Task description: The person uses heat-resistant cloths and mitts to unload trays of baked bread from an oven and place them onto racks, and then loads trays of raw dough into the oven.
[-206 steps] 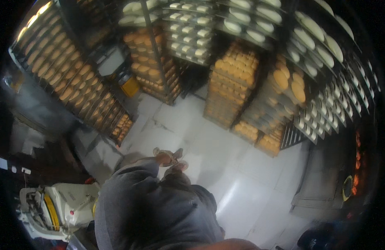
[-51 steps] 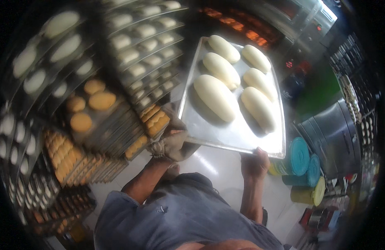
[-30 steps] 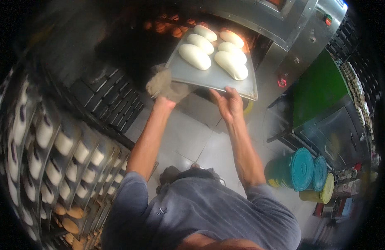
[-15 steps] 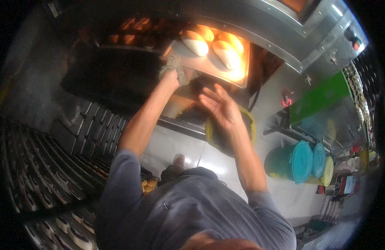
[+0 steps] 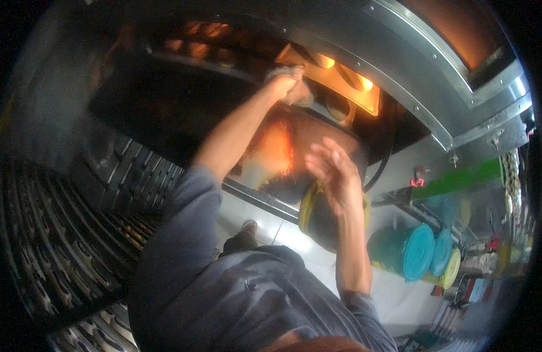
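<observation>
My left hand is closed around a greyish cloth at the oven mouth. It is by the near left edge of a metal baking tray, which lies mostly inside the lit oven. Oval bread loaves rest on the tray, partly cut off from sight by the oven front. Whether the cloth touches the tray rim I cannot tell. Lower and to the right, my right hand hovers in front of the oven with its fingers apart, holding nothing.
Blackened racks fill the left side, close to my left arm. Beneath my right hand stands a yellow-rimmed bin. Lidded turquoise tubs are on the floor at right. More baked pieces glow deeper in the oven.
The tray has gone farther into the oven, with my left hand and the cloth moving forward and right. My right hand has shifted slightly right and lower in the picture, staying open.
</observation>
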`<state>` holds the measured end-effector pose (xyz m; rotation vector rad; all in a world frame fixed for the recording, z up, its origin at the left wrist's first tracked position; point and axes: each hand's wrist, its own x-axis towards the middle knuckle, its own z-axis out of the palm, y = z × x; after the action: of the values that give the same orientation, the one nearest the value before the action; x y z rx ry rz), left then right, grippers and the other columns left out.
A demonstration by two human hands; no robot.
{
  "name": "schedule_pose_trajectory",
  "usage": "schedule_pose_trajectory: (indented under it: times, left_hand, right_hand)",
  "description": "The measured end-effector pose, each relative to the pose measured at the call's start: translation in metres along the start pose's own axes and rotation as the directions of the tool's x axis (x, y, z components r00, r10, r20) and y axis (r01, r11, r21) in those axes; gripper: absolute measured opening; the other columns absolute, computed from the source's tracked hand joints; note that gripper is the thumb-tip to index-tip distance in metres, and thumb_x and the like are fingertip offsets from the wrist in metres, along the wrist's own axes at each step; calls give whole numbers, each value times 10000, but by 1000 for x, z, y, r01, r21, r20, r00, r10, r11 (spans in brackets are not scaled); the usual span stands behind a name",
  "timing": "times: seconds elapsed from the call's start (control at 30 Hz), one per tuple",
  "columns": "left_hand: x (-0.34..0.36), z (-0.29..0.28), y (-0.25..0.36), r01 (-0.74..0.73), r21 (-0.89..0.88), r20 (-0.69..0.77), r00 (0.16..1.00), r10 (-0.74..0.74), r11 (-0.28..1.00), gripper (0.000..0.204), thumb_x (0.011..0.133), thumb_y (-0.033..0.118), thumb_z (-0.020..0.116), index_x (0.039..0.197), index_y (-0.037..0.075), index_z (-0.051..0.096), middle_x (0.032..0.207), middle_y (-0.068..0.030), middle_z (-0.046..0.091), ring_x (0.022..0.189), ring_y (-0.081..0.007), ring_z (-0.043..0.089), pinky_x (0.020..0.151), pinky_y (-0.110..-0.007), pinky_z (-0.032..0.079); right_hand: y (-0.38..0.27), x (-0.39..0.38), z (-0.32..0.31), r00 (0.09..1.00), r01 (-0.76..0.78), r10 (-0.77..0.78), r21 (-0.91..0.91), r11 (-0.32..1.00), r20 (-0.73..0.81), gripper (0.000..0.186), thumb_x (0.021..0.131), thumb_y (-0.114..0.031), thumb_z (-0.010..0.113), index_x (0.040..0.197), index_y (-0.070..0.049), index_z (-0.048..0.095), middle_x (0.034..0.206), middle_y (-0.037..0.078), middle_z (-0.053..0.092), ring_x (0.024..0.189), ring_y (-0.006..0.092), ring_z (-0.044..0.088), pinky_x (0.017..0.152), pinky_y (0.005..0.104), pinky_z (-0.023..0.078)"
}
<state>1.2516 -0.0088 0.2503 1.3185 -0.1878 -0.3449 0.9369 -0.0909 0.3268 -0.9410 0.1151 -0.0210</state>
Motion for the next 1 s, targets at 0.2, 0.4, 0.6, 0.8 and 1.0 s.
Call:
schedule_pose_trajectory:
  times: [0.2,0.4,0.6,0.8,1.0]
  left_hand:
    - [11,23,17,-27,608,-180,969,171,793,611,897,591,418,906,-3,559,957,-155,590,883,-237,582,717,-392,465]
    - [-145,30,-4,-178,425,-364,864,348,887,647,884,582,494,884,-56,601,871,-177,630,801,-230,607,669,-401,482]
    - [-450,43,-48,-83,13,-391,917,82,996,499,858,450,547,1024,-20,570,964,-157,613,815,-229,622,684,-377,505]
    - [-636,63,-108,5,173,-549,830,92,985,459,823,352,568,1119,4,522,1035,-159,582,804,-240,627,695,-378,518]
    - [-856,74,-99,126,185,-664,747,30,975,495,789,255,590,1213,27,473,1105,-161,551,792,-252,631,706,-379,531]
  right_hand:
    - [-9,-50,30,980,-21,50,-146,989,192,421,921,-147,560,1275,44,438,1132,205,594,983,276,628,876,370,523]
    - [-8,-110,14,853,-77,140,-144,986,503,463,898,-105,589,1302,46,422,1157,201,586,1005,251,615,894,370,500]
    - [18,-179,33,487,-186,305,-244,952,818,506,880,-62,599,1333,41,398,1173,200,577,1048,254,597,930,378,472]
    - [76,-286,75,44,-209,475,-457,865,879,540,866,-102,639,1335,34,408,1190,199,577,1082,267,580,948,392,461]
    - [151,-435,153,-499,-19,466,-547,837,731,507,871,-96,633,1322,20,432,1187,140,601,1073,196,576,928,336,451]
